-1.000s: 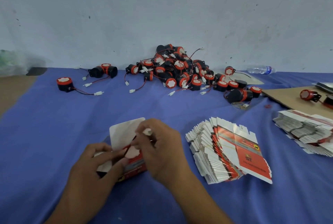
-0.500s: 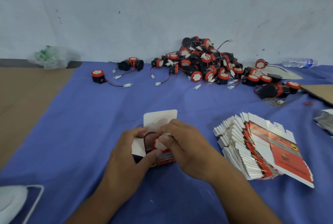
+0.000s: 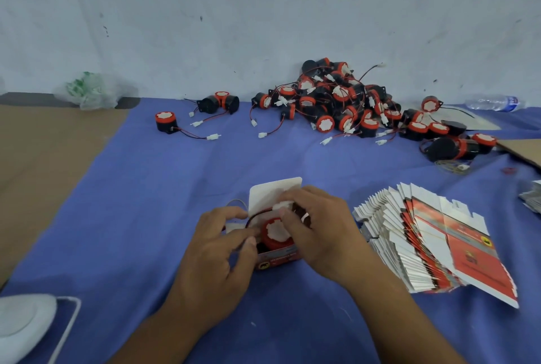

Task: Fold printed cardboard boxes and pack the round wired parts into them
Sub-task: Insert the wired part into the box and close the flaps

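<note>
Currently in hand: seating a round wired part (image 3: 276, 233) in the folded box (image 3: 278, 258); judged mid-pack.
Left hand (image 3: 216, 249): curled round the box's left side, steadying it.
Right hand (image 3: 319, 229): fingers curled over the part, pressing it and its wire down.
Part location: between both hands, partly inside the box.
Lid flap (image 3: 269, 191): upright, just beyond the right fingertips.
Next move: probably tuck the wire below the rim, then close the flap.

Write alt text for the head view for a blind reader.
The left hand steadies an open box; the right hand seats a red-capped part in it. To the right lie flat boxes; behind, a heap of parts.
</note>
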`<state>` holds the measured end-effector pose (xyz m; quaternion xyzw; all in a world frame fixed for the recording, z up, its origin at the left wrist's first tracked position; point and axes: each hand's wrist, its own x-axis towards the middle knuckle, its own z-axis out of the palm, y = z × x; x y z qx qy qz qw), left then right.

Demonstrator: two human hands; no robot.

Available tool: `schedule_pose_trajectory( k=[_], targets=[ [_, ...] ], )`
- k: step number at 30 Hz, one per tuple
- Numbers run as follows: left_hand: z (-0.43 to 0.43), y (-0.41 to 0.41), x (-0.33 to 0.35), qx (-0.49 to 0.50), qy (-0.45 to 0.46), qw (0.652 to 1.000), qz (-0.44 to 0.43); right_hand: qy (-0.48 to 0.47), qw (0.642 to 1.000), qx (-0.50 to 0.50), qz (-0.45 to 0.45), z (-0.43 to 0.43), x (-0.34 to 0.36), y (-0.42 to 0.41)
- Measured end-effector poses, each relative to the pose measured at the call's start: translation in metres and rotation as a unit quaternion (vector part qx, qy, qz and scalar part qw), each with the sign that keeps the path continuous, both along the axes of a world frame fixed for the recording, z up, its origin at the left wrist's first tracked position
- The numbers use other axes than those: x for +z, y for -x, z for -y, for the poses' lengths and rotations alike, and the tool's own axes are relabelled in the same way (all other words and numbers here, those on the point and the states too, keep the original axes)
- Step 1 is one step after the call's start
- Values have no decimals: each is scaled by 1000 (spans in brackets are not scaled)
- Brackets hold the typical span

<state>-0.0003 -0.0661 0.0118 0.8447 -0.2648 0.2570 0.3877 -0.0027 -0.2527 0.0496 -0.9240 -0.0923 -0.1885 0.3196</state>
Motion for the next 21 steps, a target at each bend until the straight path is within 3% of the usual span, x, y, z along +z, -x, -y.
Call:
schedule_pose_trajectory(
  k=[5, 9, 13, 21],
  targets=[
    [5, 3, 3, 19, 33, 999, 16, 22, 999, -37, -1, 0, -2, -2],
    [8, 4, 4, 37, 46, 998, -8, 102, 993, -54, -30, 3, -4, -3],
    [11, 2, 1, 35, 10, 999, 2, 73, 995, -56, -49, 5, -4, -3],
    [13, -1, 3, 56, -121, 991, 13, 130, 987, -51, -79, 4, 10, 3]
  ],
)
